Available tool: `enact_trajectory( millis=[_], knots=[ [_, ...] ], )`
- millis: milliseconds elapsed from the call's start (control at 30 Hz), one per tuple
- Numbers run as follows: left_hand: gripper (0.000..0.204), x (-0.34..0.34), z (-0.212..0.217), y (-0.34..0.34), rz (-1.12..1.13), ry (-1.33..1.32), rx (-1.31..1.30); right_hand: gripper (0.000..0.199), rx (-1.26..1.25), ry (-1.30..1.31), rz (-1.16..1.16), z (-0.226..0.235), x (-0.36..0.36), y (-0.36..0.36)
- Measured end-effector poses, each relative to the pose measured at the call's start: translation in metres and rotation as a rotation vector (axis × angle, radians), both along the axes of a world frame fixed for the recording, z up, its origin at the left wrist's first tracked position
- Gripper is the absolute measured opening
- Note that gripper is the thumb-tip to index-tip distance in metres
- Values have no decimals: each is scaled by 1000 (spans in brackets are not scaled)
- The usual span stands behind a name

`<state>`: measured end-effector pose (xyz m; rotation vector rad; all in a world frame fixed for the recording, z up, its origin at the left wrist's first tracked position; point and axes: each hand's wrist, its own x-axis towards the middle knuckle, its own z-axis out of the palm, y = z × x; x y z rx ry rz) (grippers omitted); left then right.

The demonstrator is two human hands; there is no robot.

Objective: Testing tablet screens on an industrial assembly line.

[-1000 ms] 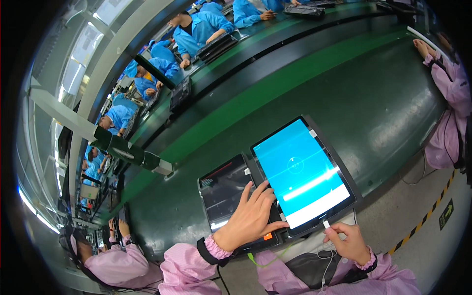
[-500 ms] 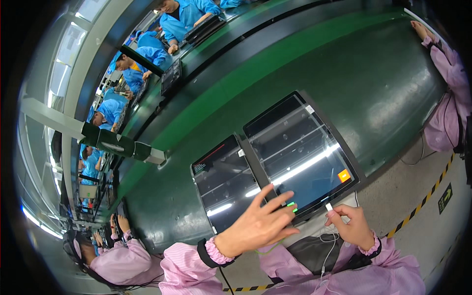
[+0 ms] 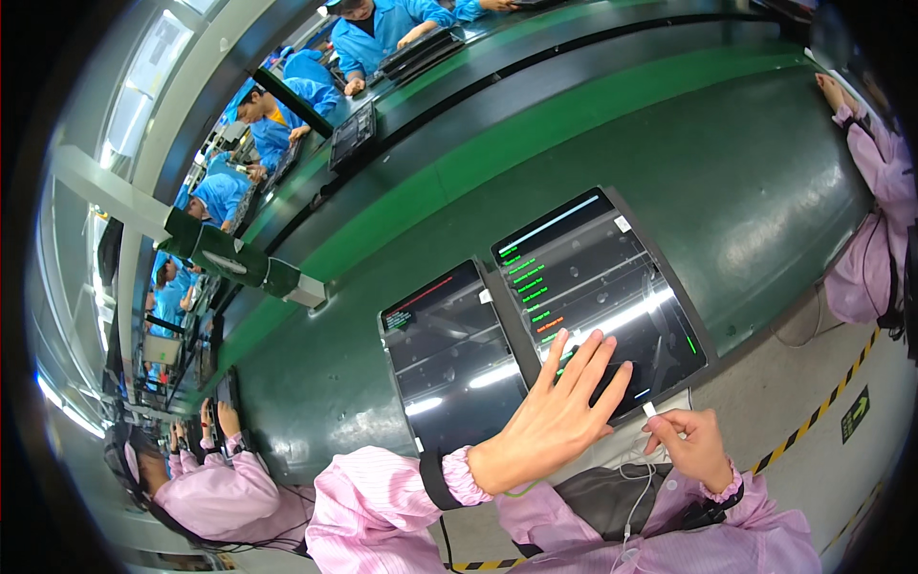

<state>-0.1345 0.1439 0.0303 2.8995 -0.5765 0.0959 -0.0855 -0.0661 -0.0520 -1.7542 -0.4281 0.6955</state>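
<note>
Two dark tablets lie side by side on the green table. Over the lower part of the right tablet (image 3: 602,277) reaches my left hand (image 3: 555,416), palm down, fingers stretched and apart; whether the fingertips touch the glass I cannot tell. Rows of green and orange text fill that screen's left side. My right hand (image 3: 693,445) pinches a white cable plug (image 3: 650,409) at the right tablet's near edge, and the thin white cable (image 3: 631,507) hangs down in front of me. The left tablet (image 3: 449,354), beside my left forearm, shows small red text on black.
The green table (image 3: 755,172) stretches away to the right, where a person in pink (image 3: 875,182) sits. A green-wrapped post (image 3: 229,258) rises at the left. Another pink-sleeved person (image 3: 225,497) works nearby, and people in blue (image 3: 382,38) line the far bench.
The right tablet's screen went from a dark page with an orange square to rows of green and orange text. My left hand shifted right and farther over that screen. My right hand keeps the plug.
</note>
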Motion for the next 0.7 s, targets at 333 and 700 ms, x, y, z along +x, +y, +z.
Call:
enact_trajectory(
  millis=[333,700],
  knots=[
    [76,-15,8,2,18,-57,19,17,116,30,44,-10,-30,-12],
    [135,-153,-17,78,943,11,-480,27,305,-299,419,0,-86,84]
  ],
)
